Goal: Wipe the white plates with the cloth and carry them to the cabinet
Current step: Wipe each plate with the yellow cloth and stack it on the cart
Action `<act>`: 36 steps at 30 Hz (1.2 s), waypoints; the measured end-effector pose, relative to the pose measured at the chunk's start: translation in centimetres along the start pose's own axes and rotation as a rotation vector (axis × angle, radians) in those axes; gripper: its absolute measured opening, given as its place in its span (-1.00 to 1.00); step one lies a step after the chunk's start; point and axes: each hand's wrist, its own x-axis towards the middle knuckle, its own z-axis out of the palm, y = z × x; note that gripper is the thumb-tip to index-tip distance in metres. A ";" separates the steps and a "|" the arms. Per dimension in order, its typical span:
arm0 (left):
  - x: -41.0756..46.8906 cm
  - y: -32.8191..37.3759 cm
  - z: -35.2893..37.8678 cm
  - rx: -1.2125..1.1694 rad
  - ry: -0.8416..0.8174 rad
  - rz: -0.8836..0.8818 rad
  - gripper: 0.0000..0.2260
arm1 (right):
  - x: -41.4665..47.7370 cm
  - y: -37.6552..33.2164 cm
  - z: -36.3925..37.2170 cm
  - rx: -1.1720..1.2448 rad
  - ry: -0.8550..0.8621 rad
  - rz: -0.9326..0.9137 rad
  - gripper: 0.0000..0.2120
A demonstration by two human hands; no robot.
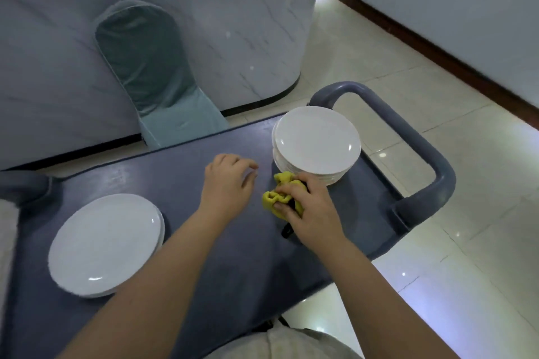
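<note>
Two hands: one is on the cloth and the other is idle.
Right hand (309, 213): fingers and thumb are curled round the bunched yellow cloth (277, 197), holding it down on the cart top (248, 271).
Cloth: it looks soft, limp and light, and it wads up easily. It is probably best kept bunched in the palm with one loose face left free for wiping.
Dark item (287, 232): something small and black shows under the right hand; I cannot tell what it is.
Left hand (227, 181): it grasps nothing, and its fingers are loosely curled over the cart top just left of the cloth. Whether it touches the surface is unclear.
Tall stack (316, 140): several white plates stand at the cart's right end, with the cloth just beside their base.
Low stack (102, 242): a few white plates sit at the left end, well apart from both hands.
Plate handling: they look rigid, glossy and smooth, so likely slippery under a dry grip and breakable if dropped. A single plate should lift easily by the rim, with the thumb on top and the fingers beneath. A whole stack will be heavy and calls for both hands under its base.
Handle (423, 148): the grey bar loops close to the tall stack, so a lifted plate could knock it.
Surroundings: a chair (145, 67) with a teal cover stands beyond the cart against a marbled counter.
Cabinet: it is not in view.
</note>
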 end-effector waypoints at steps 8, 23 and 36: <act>-11.3 -7.9 -6.5 0.152 0.070 -0.542 -0.87 | 2.4 -6.3 7.8 0.080 -0.296 -0.291 -0.74; -21.8 -12.8 -8.3 -0.556 0.540 -1.559 -0.79 | -1.2 -9.2 17.5 -0.103 -0.842 -0.648 -0.72; -20.6 -16.4 -8.5 -0.496 0.520 -1.682 -0.75 | -0.8 -8.7 17.6 -0.111 -0.876 -0.653 -0.68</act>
